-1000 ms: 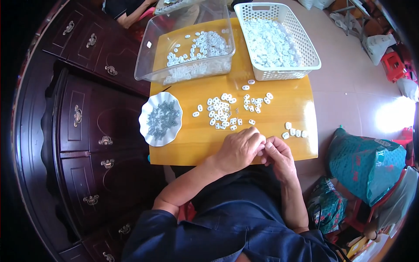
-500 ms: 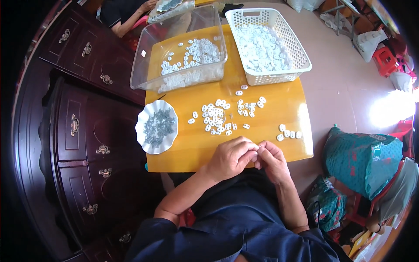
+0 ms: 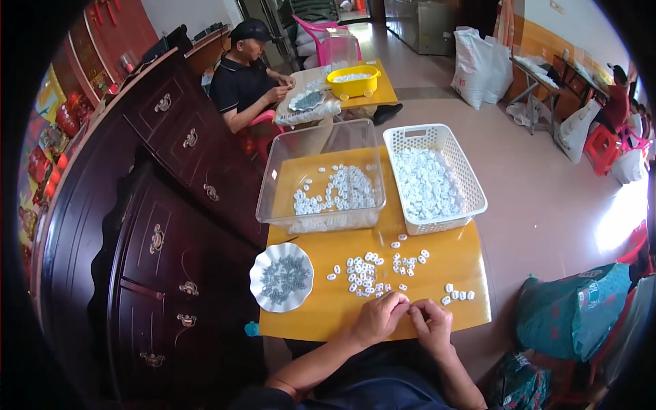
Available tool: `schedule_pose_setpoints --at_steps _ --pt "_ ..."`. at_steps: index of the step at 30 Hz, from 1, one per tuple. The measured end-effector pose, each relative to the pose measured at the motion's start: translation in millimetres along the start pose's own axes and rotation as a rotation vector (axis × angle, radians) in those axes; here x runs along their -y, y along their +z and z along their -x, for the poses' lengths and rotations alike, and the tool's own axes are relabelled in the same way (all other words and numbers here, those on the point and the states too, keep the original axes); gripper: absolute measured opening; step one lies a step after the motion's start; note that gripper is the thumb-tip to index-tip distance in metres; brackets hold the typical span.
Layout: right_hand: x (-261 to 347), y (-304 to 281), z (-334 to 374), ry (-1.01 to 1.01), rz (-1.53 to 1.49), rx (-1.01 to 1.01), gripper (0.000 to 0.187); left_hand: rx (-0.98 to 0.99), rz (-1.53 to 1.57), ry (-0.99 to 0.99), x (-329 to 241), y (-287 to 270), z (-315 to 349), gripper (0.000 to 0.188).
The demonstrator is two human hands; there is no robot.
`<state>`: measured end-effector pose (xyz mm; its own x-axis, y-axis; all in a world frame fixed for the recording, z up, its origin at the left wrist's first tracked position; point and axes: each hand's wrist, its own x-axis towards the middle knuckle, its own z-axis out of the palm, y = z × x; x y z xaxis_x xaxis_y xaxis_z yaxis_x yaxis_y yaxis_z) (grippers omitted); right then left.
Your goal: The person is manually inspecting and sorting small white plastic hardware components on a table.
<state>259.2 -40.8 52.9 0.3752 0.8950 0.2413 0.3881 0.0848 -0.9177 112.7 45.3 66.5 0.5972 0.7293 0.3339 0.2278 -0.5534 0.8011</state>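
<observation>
My left hand [image 3: 383, 316] and my right hand [image 3: 432, 324] meet fingertip to fingertip over the near edge of the yellow table [image 3: 328, 324]. Both are closed in a pinch, and whatever lies between the fingers is too small or hidden to make out. Just beyond them lies a loose group of small white oval pieces [image 3: 360, 268], each with two dark spots or holes. A smaller cluster of white pieces [image 3: 404, 263] sits to its right, and several more white pieces [image 3: 462, 296] lie near the right edge. A white scalloped dish [image 3: 258, 294] of tiny grey parts [image 3: 283, 279] stands at left.
A clear plastic bin [image 3: 268, 213] and a white perforated basket [image 3: 476, 195], both holding white pieces, stand at the table's far side. Dark wooden drawers [image 3: 171, 205] flank the left. A teal bag [image 3: 574, 311] sits at right. Another person [image 3: 236, 85] works at a table behind.
The view has tipped upward, so the table sits lower in the picture and more of the room shows. My hands stay pinched together at the near edge.
</observation>
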Motion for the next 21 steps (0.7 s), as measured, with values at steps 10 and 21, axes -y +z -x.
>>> schedule_pose_setpoints --at_steps 10,21 --pt "13.4 13.2 6.0 -0.171 0.138 -0.018 0.007 -0.022 0.296 -0.204 12.9 1.6 30.4 0.012" --pt "11.4 23.6 -14.6 0.015 0.049 0.087 0.008 -0.034 0.237 -0.240 23.8 -10.3 21.2 0.014"
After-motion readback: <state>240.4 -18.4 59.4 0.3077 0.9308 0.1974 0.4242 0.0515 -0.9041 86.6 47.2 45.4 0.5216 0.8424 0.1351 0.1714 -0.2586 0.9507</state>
